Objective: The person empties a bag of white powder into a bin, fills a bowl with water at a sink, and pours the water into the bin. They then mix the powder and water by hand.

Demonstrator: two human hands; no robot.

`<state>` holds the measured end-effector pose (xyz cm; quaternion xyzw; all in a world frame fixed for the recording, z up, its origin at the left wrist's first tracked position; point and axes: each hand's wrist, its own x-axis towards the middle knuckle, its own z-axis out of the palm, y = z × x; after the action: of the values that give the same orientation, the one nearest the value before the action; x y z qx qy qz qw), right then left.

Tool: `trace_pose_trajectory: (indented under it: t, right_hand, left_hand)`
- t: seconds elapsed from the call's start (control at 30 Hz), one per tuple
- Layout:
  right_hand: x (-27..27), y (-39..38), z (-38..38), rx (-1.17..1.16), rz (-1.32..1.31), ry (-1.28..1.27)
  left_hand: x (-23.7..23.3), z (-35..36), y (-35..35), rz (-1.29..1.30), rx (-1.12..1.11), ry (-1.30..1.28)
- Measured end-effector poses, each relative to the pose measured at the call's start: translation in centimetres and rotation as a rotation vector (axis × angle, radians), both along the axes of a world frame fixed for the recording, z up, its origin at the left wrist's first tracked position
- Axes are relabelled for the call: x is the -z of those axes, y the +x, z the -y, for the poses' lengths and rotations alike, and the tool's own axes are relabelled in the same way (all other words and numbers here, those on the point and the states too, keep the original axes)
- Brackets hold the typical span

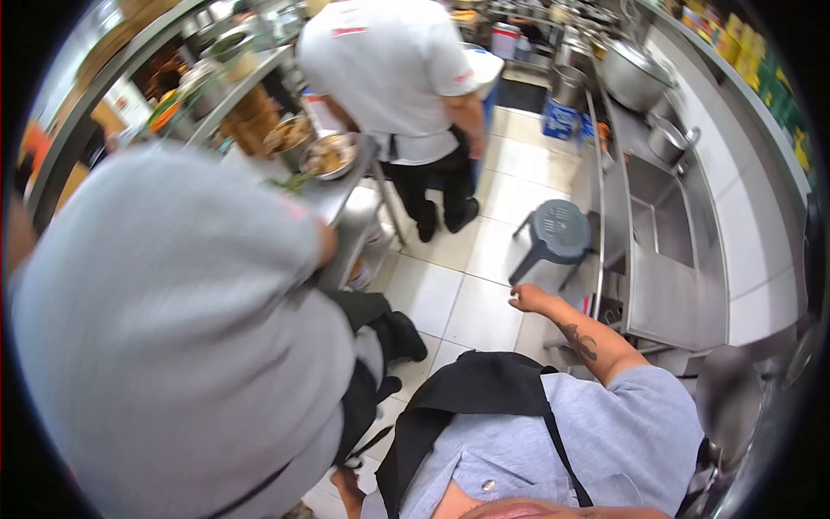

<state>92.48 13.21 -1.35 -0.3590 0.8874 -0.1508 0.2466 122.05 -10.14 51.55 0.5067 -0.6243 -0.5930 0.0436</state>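
Observation:
My right hand (529,298) hangs over the tiled floor, its fingers loosely curled, and nothing shows in them. It is nearest to a grey plastic stool (560,232), just beyond it and apart from it. At the bottom, beside my black apron (467,385), part of what looks like my left hand (347,489) shows low down. Its fingers cannot be made out, nor whether it holds anything.
A person in a grey shirt (190,329) stands close on my left. Another in a white shirt (389,78) is ahead by a steel counter (346,195) with a bowl of food (329,156). Along the right run a steel sink (661,208) and a large lidded pot (635,76).

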Motion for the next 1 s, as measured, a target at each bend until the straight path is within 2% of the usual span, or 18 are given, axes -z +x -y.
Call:
trace_pose_trajectory:
  t: [0.03,0.07,0.13,0.17,0.2,0.27,0.33,0.47,0.53,0.63,0.73,0.77,0.8,0.83,0.87,0.9,0.93,1.0]
  right_hand:
    - [0.4,-1.7,-0.9,0.044,-0.002,-0.03]
    - [-0.6,-3.2,-1.3,0.071,0.029,-0.02]
    - [0.6,-6.6,-1.4,0.104,0.03,-0.086]
    - [-0.1,-7.5,-0.9,0.096,0.017,-0.207]
    - [-0.3,-8.8,0.3,0.068,-0.032,-0.219]
    - [-3.8,-11.3,3.5,0.051,0.072,-0.238]
    - [-5.0,-14.1,6.9,0.03,0.1,-0.294]
    - [-3.9,-20.1,9.7,0.036,0.098,-0.374]
    - [-0.2,-23.5,8.8,-0.052,-0.041,-0.309]
    - [4.4,-27.7,4.2,-0.043,0.069,0.145]
    - [8.3,-29.3,-2.1,0.135,0.129,0.236]
    - [9.8,-29.5,-4.3,0.123,0.074,0.236]
    - [7.8,-29.2,-5.3,0.311,0.213,0.286]
    - [7.8,-28.9,-7.3,0.434,0.426,0.268]
    - [9.3,-28.3,-9.1,0.528,0.502,0.361]
    - [11.0,-27.5,-10.4,0.545,0.544,0.52]
    - [12.6,-26.7,-12.3,0.407,0.592,0.519]
    - [10.2,-25.0,-12.4,0.612,0.705,0.553]
  left_hand:
    - [-6.1,-1.4,-5.0,0.407,0.496,-0.64]
    - [-5.6,-1.8,-8.2,0.406,0.54,-0.645]
    - [-5.0,-3.0,-14.6,0.426,0.717,-0.657]
    - [-4.3,-3.7,-17.3,0.431,0.803,-0.663]
    - [-3.3,-4.2,-20.1,0.436,0.88,-0.668]
    - [-0.8,-4.3,-25.3,0.459,1.006,-0.668]
    - [2.4,-3.9,-30.1,0.498,1.098,-0.66]
    - [9.1,-1.8,-39.2,0.536,1.251,-0.647]
    - [12.4,0.2,-43.8,0.549,1.306,-0.652]
    - [16.1,3.7,-51.2,0.579,1.379,-0.681]
    - [19.6,6.9,-58.5,0.625,1.454,-0.709]
    - [21.0,7.8,-60.8,0.644,1.481,-0.716]
    - [22.5,8.7,-63.2,0.663,1.506,-0.718]
    - [24.2,9.6,-65.3,0.684,1.53,-0.714]
    - [25.9,10.5,-67.3,0.706,1.552,-0.709]
    - [27.7,11.4,-69.3,0.73,1.576,-0.703]
    - [29.5,12.3,-71.2,0.754,1.602,-0.695]
    - [33.4,13.6,-75.1,0.799,1.658,-0.675]
